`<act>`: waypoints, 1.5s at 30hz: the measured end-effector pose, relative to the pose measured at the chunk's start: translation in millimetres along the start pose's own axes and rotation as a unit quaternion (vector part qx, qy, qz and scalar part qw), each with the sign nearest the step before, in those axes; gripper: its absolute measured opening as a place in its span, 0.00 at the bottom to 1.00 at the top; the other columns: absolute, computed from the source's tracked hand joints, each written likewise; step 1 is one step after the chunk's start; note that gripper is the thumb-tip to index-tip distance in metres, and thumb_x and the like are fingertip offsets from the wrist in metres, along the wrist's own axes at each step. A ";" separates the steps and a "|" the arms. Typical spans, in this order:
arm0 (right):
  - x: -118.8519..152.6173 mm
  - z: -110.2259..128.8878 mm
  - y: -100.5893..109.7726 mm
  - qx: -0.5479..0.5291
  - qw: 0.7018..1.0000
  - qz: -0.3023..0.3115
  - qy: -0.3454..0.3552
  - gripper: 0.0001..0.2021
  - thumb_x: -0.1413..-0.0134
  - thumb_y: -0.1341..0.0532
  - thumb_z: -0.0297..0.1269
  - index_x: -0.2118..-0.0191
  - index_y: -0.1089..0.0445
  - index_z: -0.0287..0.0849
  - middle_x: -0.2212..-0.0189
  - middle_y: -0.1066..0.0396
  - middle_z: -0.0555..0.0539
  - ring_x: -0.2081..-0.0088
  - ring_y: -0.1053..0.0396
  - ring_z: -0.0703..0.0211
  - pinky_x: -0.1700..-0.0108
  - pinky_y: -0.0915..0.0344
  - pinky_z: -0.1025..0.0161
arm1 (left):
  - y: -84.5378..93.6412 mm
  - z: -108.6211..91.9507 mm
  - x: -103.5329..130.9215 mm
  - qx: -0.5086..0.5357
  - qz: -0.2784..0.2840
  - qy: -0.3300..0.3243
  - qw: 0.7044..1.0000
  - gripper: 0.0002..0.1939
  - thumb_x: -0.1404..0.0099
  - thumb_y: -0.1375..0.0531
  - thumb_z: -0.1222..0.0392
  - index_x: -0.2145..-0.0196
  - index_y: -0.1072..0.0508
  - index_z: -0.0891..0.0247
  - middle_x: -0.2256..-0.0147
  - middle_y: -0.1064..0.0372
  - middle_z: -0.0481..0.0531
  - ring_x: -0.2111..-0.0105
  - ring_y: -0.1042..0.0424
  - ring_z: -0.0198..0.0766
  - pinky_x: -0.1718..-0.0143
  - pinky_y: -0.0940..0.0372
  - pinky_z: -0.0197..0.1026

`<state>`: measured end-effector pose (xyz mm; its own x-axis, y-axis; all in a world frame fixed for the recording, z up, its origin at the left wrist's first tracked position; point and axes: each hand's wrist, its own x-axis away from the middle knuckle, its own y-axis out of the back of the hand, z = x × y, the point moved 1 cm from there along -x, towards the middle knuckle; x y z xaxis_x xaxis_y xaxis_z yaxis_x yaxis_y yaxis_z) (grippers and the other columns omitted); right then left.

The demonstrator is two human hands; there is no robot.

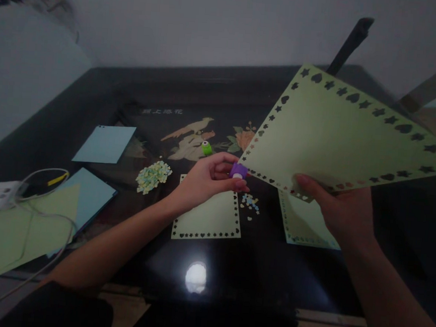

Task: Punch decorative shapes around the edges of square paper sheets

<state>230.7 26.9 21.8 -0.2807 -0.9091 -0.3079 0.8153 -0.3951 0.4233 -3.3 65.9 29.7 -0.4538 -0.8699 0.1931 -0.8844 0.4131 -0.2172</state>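
Between the fingers and thumb of my left hand (213,178) is a small purple craft punch (239,171), right at a corner of a pale green sheet (339,132). My right hand (338,207) grips that sheet by its lower edge, thumb on top, and holds it tilted above the table. Star and heart holes run along the sheet's edges. Beneath my left hand lies another green sheet (209,215) with a punched border. A small heap of punched-out pieces (250,202) lies beside it. Whether the punch is pressed down cannot be seen.
A larger pile of paper bits (153,177) and a green punch (206,148) lie on the black table (255,270). Blue sheets (105,144), plain green paper (30,230) and a white cable (61,217) are at left. More punched sheets (311,221) lie under my right hand.
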 end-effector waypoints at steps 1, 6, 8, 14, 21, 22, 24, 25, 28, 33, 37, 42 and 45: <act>0.3 0.1 -0.5 0.003 1.000 -0.002 0.002 0.13 0.56 0.31 0.42 0.61 0.26 0.51 0.64 0.23 0.49 0.50 0.30 0.42 0.42 0.39 0.41 | -0.1 -0.3 -0.3 -0.003 -0.001 0.001 1.000 0.18 0.50 0.33 0.67 0.62 0.35 0.64 0.69 0.25 0.48 0.69 0.23 0.37 0.62 0.30 0.40; 1.0 -1.0 -1.2 0.030 0.999 0.011 0.011 0.11 0.56 0.31 0.42 0.63 0.25 0.52 0.65 0.23 0.50 0.49 0.31 0.42 0.41 0.41 0.41 | -0.9 -1.3 -1.4 -0.045 0.001 -0.004 0.999 0.16 0.49 0.34 0.65 0.64 0.36 0.64 0.69 0.27 0.48 0.72 0.26 0.33 0.67 0.32 0.37; 0.6 -1.4 -1.0 0.026 0.999 0.022 0.019 0.10 0.56 0.31 0.42 0.64 0.25 0.52 0.66 0.23 0.50 0.50 0.30 0.43 0.42 0.40 0.42 | -0.9 -1.0 -1.7 -0.060 0.000 -0.007 0.998 0.16 0.48 0.35 0.64 0.64 0.35 0.65 0.70 0.28 0.47 0.73 0.27 0.32 0.68 0.33 0.37; -1.8 -0.4 -2.5 0.012 0.999 0.045 0.007 0.08 0.57 0.30 0.41 0.67 0.26 0.52 0.70 0.23 0.50 0.52 0.28 0.45 0.43 0.38 0.45 | -0.1 0.6 -2.5 -0.027 -0.001 -0.001 1.000 0.16 0.50 0.34 0.65 0.63 0.33 0.66 0.69 0.27 0.48 0.73 0.29 0.31 0.66 0.33 0.37; -3.9 -4.4 -3.1 0.004 0.998 0.066 -0.012 0.09 0.57 0.31 0.43 0.66 0.26 0.52 0.70 0.23 0.50 0.52 0.28 0.44 0.43 0.38 0.43 | -0.4 1.4 -2.4 0.004 -0.005 0.038 0.999 0.17 0.52 0.32 0.69 0.63 0.30 0.65 0.69 0.26 0.48 0.71 0.28 0.32 0.64 0.32 0.39; -4.0 -5.3 -3.0 0.001 0.998 0.068 -0.016 0.09 0.57 0.31 0.43 0.66 0.26 0.52 0.68 0.23 0.49 0.53 0.28 0.45 0.44 0.38 0.43 | -0.7 1.6 -2.3 0.005 -0.006 0.040 0.999 0.17 0.52 0.32 0.69 0.63 0.30 0.65 0.69 0.26 0.48 0.71 0.28 0.32 0.64 0.32 0.38; -4.0 -6.3 -3.0 -0.006 0.997 0.072 -0.024 0.09 0.57 0.31 0.44 0.67 0.26 0.52 0.68 0.23 0.48 0.53 0.28 0.45 0.44 0.37 0.44 | -1.1 2.2 -2.1 0.005 -0.006 0.042 0.999 0.18 0.53 0.31 0.69 0.64 0.30 0.66 0.69 0.26 0.48 0.70 0.28 0.32 0.64 0.32 0.38; -3.9 -6.4 -3.0 -0.007 0.997 0.074 -0.026 0.09 0.57 0.31 0.44 0.68 0.26 0.52 0.68 0.23 0.48 0.53 0.28 0.45 0.45 0.37 0.44 | -1.2 2.5 -2.1 0.005 -0.007 0.043 0.999 0.18 0.53 0.31 0.70 0.64 0.30 0.66 0.69 0.26 0.48 0.70 0.27 0.32 0.63 0.32 0.38; -3.1 -5.5 -2.8 -0.009 0.996 0.082 -0.027 0.07 0.56 0.32 0.45 0.69 0.26 0.52 0.71 0.23 0.48 0.53 0.28 0.45 0.44 0.38 0.43 | -1.2 2.5 -1.9 0.003 -0.011 0.050 0.999 0.17 0.53 0.31 0.69 0.64 0.30 0.66 0.69 0.26 0.48 0.72 0.28 0.32 0.62 0.32 0.41; -3.3 -5.1 -2.1 -0.003 0.996 0.084 -0.032 0.09 0.57 0.32 0.44 0.67 0.25 0.49 0.65 0.22 0.46 0.51 0.28 0.43 0.45 0.36 0.42 | -1.5 0.7 -1.1 -0.010 -0.020 0.062 0.998 0.18 0.53 0.31 0.69 0.63 0.28 0.67 0.68 0.25 0.48 0.70 0.27 0.32 0.58 0.33 0.42; -4.5 -6.0 -1.6 -0.002 0.996 0.085 -0.033 0.13 0.56 0.32 0.44 0.63 0.25 0.48 0.57 0.24 0.45 0.50 0.29 0.42 0.45 0.36 0.42 | -2.4 1.0 -0.4 -0.010 -0.021 0.062 0.998 0.19 0.55 0.31 0.70 0.63 0.28 0.67 0.67 0.25 0.48 0.69 0.27 0.32 0.57 0.34 0.41; -5.1 -7.7 -2.0 -0.018 0.995 0.094 -0.037 0.15 0.57 0.32 0.43 0.59 0.26 0.49 0.59 0.23 0.45 0.54 0.26 0.43 0.47 0.33 0.43 | -2.4 1.7 -0.3 -0.028 -0.012 0.036 0.999 0.12 0.48 0.33 0.64 0.65 0.27 0.66 0.71 0.26 0.48 0.75 0.29 0.31 0.64 0.33 0.40; -4.9 -8.2 -2.8 -0.021 0.995 0.092 -0.037 0.18 0.58 0.31 0.43 0.58 0.27 0.49 0.59 0.22 0.45 0.55 0.26 0.43 0.46 0.34 0.42 | -2.2 1.3 -0.2 -0.048 -0.017 0.032 0.998 0.10 0.46 0.35 0.62 0.65 0.27 0.67 0.73 0.27 0.48 0.76 0.30 0.31 0.66 0.34 0.39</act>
<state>234.0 33.5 15.1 -0.1598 -0.9733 -0.1648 0.8767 -0.2166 0.4296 -1.1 64.8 28.8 -0.4268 -0.8663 0.2595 -0.9043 0.4106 -0.1167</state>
